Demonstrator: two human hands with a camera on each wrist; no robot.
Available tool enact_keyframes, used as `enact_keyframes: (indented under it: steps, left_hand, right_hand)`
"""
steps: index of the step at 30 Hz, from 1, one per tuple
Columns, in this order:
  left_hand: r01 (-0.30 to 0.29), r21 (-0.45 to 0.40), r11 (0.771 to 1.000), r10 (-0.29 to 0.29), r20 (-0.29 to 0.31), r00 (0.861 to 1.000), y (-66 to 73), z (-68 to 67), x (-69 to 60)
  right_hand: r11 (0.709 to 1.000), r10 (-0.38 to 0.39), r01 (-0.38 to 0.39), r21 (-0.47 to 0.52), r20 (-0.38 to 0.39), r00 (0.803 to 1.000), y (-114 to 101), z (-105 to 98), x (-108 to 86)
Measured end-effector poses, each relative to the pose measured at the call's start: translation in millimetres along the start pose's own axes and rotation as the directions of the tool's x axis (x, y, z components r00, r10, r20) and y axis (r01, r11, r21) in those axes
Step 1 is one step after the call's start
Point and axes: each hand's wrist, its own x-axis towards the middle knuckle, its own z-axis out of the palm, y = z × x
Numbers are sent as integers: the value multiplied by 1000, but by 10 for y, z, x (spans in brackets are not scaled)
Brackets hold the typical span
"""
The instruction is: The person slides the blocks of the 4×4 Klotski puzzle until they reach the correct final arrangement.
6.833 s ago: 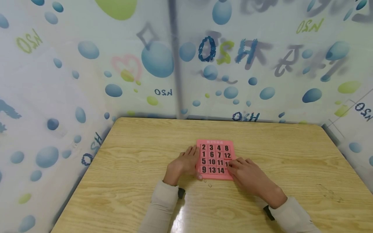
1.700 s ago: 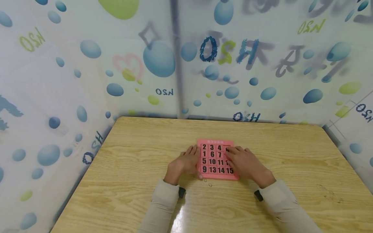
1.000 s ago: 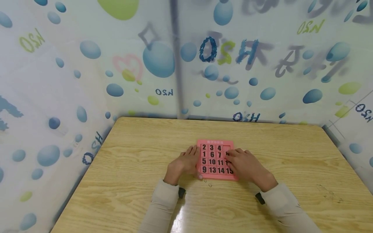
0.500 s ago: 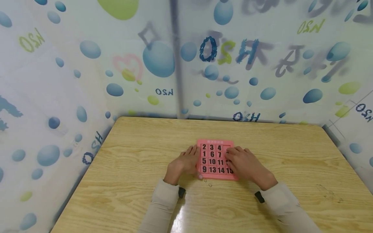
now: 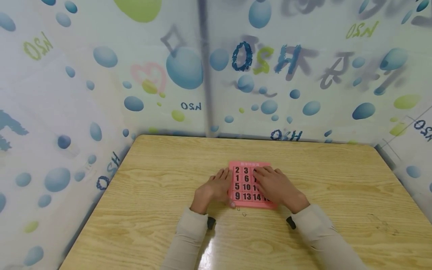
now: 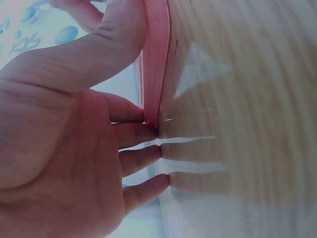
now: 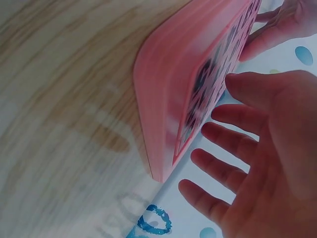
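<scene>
A pink number sliding puzzle [image 5: 241, 191] with black-numbered tiles lies flat on the table. My left hand [image 5: 216, 188] rests along its left edge, thumb by the near corner; the left wrist view shows extended fingertips touching the tabletop beside the pink frame [image 6: 156, 44]. My right hand [image 5: 275, 187] reaches over the puzzle's right side. Its fingertips are at the upper rows, around the 4 tile, and hide most of the right-hand columns. In the right wrist view the fingers [image 7: 230, 144] are spread and gently bent above the tile face, and whether they touch it is unclear.
The wooden table [image 5: 162, 161] extends around the puzzle on all sides. A patterned curtain [image 5: 152, 75] with blue and green drops stands behind the far edge and along the left. Small dark marks [image 5: 381, 224] show on the tabletop at right.
The 15 tile has gone from the third row to the bottom right corner. My right hand has since shifted leftward and away from me, covering the 4 tile. My left hand stays put.
</scene>
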Motion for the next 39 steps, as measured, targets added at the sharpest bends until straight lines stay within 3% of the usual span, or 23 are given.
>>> enact_keyframes:
  steps: [20,39]
  left_hand:
    - [10,-3,1000,-10,5,1000,1,-13,-4]
    - [10,1,1000,-10,4,1000,6,-6,2]
  right_hand:
    - [1000,13,-13,-4,7,1000,53,12,20]
    - [997,83,-83,4,40,996,117,-44,-62]
